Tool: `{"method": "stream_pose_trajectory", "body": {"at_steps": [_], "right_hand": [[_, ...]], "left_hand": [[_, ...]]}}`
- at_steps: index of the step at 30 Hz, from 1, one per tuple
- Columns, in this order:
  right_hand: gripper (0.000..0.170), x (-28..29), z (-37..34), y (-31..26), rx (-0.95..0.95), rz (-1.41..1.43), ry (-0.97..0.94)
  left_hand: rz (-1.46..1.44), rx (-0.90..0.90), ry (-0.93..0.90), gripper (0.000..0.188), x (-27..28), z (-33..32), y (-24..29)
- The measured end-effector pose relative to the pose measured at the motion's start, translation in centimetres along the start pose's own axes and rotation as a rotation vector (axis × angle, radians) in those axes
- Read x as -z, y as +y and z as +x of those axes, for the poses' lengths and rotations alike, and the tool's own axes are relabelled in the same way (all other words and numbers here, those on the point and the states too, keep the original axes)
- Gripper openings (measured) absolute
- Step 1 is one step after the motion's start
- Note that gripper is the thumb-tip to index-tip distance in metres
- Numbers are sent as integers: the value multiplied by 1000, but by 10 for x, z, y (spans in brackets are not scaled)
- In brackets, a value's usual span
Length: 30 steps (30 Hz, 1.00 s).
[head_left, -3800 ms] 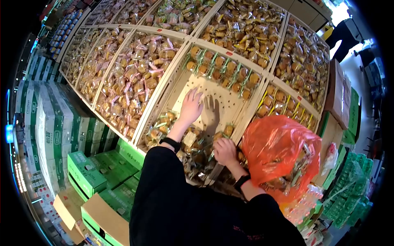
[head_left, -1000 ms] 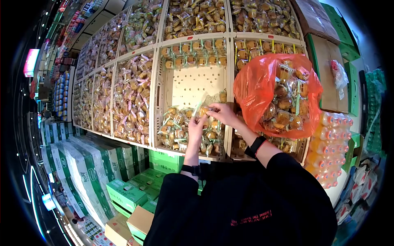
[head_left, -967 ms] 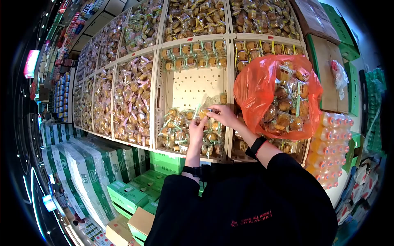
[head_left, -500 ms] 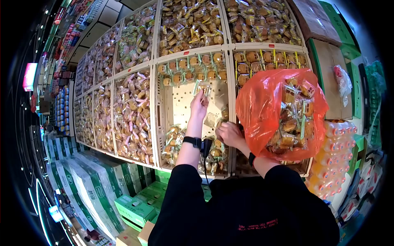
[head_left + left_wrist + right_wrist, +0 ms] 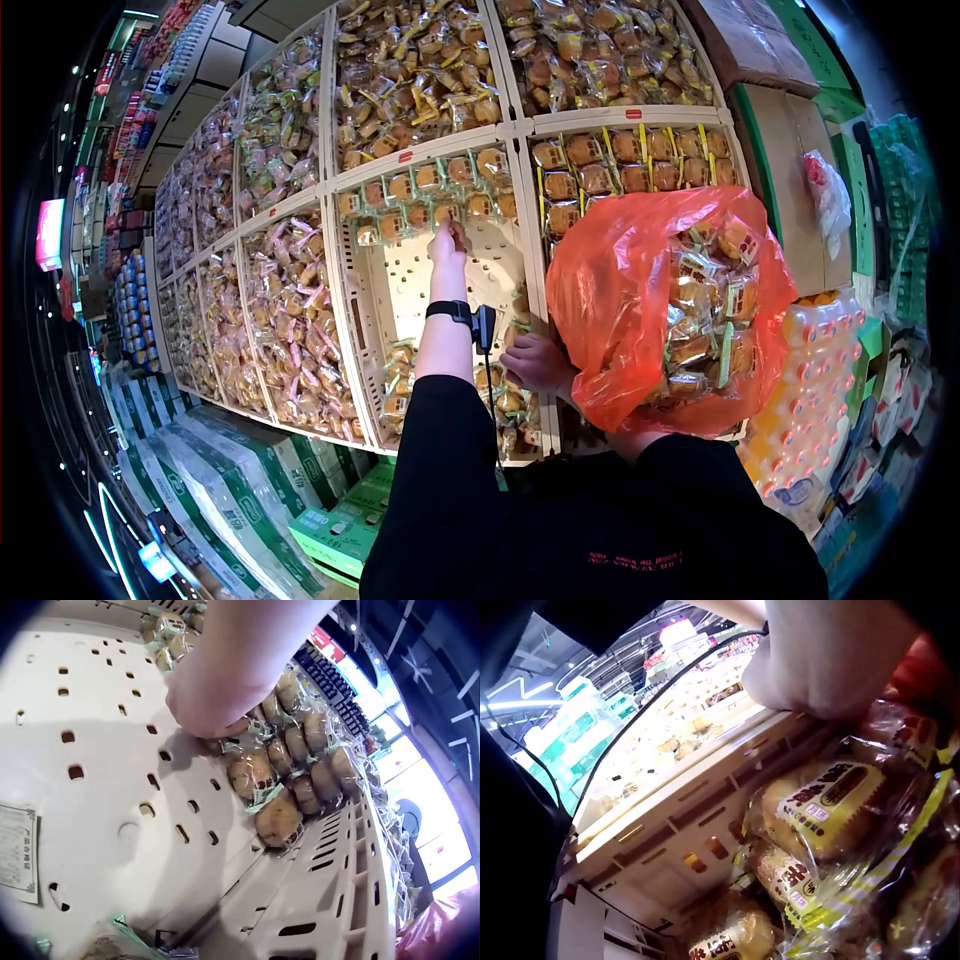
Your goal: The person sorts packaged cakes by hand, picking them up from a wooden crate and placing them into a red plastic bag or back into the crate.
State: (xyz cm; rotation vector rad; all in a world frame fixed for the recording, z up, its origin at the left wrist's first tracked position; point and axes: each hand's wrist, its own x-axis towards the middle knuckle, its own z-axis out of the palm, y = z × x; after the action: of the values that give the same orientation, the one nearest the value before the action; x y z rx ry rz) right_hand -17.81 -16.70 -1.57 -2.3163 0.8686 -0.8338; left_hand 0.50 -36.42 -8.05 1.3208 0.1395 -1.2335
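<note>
My left hand (image 5: 447, 247) reaches to the far part of the pale plastic crate (image 5: 470, 272), at the front row of wrapped pastries (image 5: 420, 215) with green-edged wrappers. In the left wrist view, its fingers curl over a wrapped pastry (image 5: 234, 733) at the row's edge, mostly hidden by the hand. My right hand (image 5: 540, 362) rests at the crate's right rim with loosely bent fingers, beside the red plastic bag (image 5: 610, 270). In the right wrist view the right hand (image 5: 832, 656) lies over the rim (image 5: 682, 776), its fingertips hidden, above yellow-labelled pastries (image 5: 821, 806).
Loose wrapped pastries (image 5: 515, 405) lie at the crate's near end. A printed paper slip (image 5: 19, 851) lies on its perforated floor. The red bag holds more pastries and covers part of the right-hand crate. Green cartons (image 5: 335, 530) stand front left, orange bottles (image 5: 815, 380) to the right.
One second ago both hands worked together on a wrapped pastry near the crate's near end. The left hand then carried it forward to the far rows; the right hand moved back to the right rim.
</note>
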Motion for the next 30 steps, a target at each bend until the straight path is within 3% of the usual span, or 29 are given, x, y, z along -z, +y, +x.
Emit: {"method": "stream_pose_trajectory", "body": {"at_steps": [1, 4, 6, 8, 9, 10, 12, 14, 15, 19, 22, 23, 25, 28, 30], "right_hand": [[17, -1, -1, 0, -3, -8, -9], [16, -2, -1, 0, -6, -15, -13], [16, -2, -1, 0, 0, -19, -7], [15, 0, -1, 0, -17, -8, -32], [15, -1, -1, -1, -21, -5, -31], [15, -1, -1, 0, -6, 9, -6], [16, -1, 0, 1, 6, 27, 12], [16, 0, 0, 2, 26, 69, 33], [16, 0, 0, 2, 28, 68, 27], [12, -3, -2, 1, -2, -23, -26], [13, 1, 2, -1, -12, 4, -52], [12, 8, 5, -4, -14, -44, -94], [11, -1, 1, -2, -21, -43, -41], [11, -3, -1, -5, -46, -31, 19], [12, 0, -2, -4, -25, -34, -54]], "left_hand": [[3, 17, -46, 25, 3, 0, 1], [20, -43, 5, 23, 3, 0, -2], [16, -67, -62, 22, 6, -4, -6], [-47, 54, 125, 27, -1, -21, -9], [-12, 59, -4, 36, 2, -31, -16], [259, 278, -284, 42, 34, 1, -21], [314, 129, -241, 37, -1, -48, -39], [496, -75, -339, 28, -13, -54, -49], [553, -73, -426, 25, -18, -48, -48], [699, -71, -471, 29, -31, -53, -36], [725, -188, -471, 32, -14, -74, -28], [1000, -234, -552, 36, -5, -77, -17], [1105, -287, -588, 37, 13, -104, -16], [1255, -367, -761, 46, 61, -113, -39], [1279, -374, -791, 45, 71, -123, -49]]}}
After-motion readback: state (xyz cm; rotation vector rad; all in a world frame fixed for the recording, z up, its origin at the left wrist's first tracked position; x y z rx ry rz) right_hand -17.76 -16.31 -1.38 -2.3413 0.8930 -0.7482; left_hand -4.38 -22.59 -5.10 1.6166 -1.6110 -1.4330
